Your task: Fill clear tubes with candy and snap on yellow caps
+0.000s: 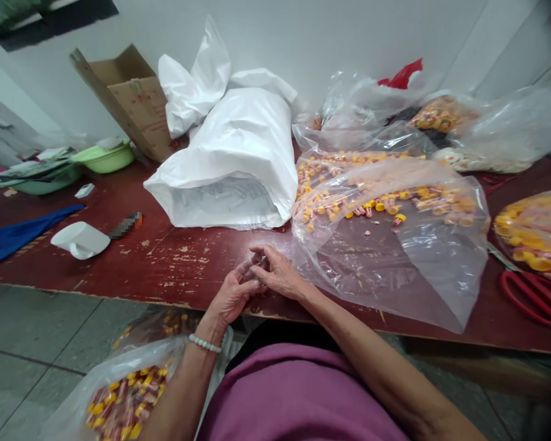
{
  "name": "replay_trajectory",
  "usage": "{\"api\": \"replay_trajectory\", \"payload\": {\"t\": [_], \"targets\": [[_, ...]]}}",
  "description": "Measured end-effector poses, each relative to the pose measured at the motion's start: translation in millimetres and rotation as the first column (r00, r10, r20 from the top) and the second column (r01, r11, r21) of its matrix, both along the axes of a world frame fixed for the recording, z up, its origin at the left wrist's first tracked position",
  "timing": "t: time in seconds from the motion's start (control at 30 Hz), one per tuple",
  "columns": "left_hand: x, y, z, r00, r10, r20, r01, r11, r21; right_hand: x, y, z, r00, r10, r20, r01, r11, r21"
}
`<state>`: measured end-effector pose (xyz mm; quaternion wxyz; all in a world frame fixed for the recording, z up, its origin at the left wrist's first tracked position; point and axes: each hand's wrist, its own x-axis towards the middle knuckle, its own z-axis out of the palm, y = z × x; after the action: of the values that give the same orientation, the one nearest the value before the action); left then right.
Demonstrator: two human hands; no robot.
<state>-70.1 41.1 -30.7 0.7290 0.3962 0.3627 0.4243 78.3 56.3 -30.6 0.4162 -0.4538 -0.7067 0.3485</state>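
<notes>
My left hand point(236, 291) and my right hand point(279, 273) meet just over the front edge of the dark red table. Their fingers are curled together at the tips. Something small and see-through seems to be between them, but I cannot make out what. Just beyond them lies a large white sack point(243, 141), its mouth facing me, with clear plastic pieces point(229, 196) inside. To the right of my hands a clear plastic bag point(349, 263) lies spread out, holding many small yellow-capped pieces point(397, 219) with pinkish, patterned bodies.
Red-handled scissors point(535, 297) lie at the right, near another bag of yellow-capped pieces point(537, 236). On the left are a white mug point(81, 239), a blue cloth point(22, 236), green basins point(108, 158) and a cardboard box point(140, 110). Below the table sits another filled bag point(123, 398).
</notes>
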Motion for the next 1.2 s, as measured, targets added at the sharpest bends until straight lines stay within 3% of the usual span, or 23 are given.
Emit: {"api": "replay_trajectory", "payload": {"t": [0.2,0.3,0.47,0.57,0.63,0.73,0.77,0.83,0.93,1.0,1.1,1.2], "targets": [[22,9,-12.6,0.972,0.231,0.04,-0.234,0.959,0.156,-14,-16,1.8,0.999,-0.022,0.047,0.016,0.992,0.123],[25,17,-15.2,0.926,0.375,-0.029,-0.357,0.9,0.25,-15,-20,-0.6,0.99,0.012,0.143,-0.032,0.99,0.14],[25,23,-11.7,0.832,0.533,-0.155,-0.463,0.821,0.335,-11,-26,-1.3,0.974,-0.01,0.228,-0.036,0.98,0.196],[24,24,-9.4,0.815,0.561,-0.143,-0.504,0.809,0.304,3,-35,13.5,0.988,-0.049,0.143,-0.009,0.926,0.378],[24,25,-7.9,0.836,0.539,-0.102,-0.498,0.823,0.273,24,-37,26.6,0.987,-0.154,0.039,0.116,0.867,0.485],[25,28,-5.5,0.856,0.513,-0.062,-0.485,0.839,0.247,79,-29,34.9,0.882,-0.471,-0.014,0.426,0.785,0.45],[25,28,-5.0,0.858,0.51,-0.056,-0.484,0.841,0.243,101,-23,32.9,0.804,-0.593,0.04,0.536,0.752,0.382],[26,29,-5.2,0.862,0.504,-0.052,-0.48,0.844,0.24,146,-9,24.1,0.586,-0.739,0.331,0.693,0.669,0.268],[26,31,-9.0,0.881,0.466,-0.084,-0.439,0.869,0.228,199,14,10.4,0.449,-0.75,0.485,0.745,0.614,0.261],[25,32,-13.4,0.89,0.433,-0.141,-0.394,0.888,0.239,215,31,6.6,0.404,-0.731,0.549,0.738,0.616,0.277],[23,34,-19.9,0.864,0.421,-0.278,-0.329,0.888,0.32,208,62,8.1,0.37,-0.669,0.645,0.704,0.655,0.275],[21,36,-23.3,0.813,0.432,-0.39,-0.257,0.868,0.425,177,98,11.5,0.406,-0.566,0.718,0.623,0.746,0.235]]}}
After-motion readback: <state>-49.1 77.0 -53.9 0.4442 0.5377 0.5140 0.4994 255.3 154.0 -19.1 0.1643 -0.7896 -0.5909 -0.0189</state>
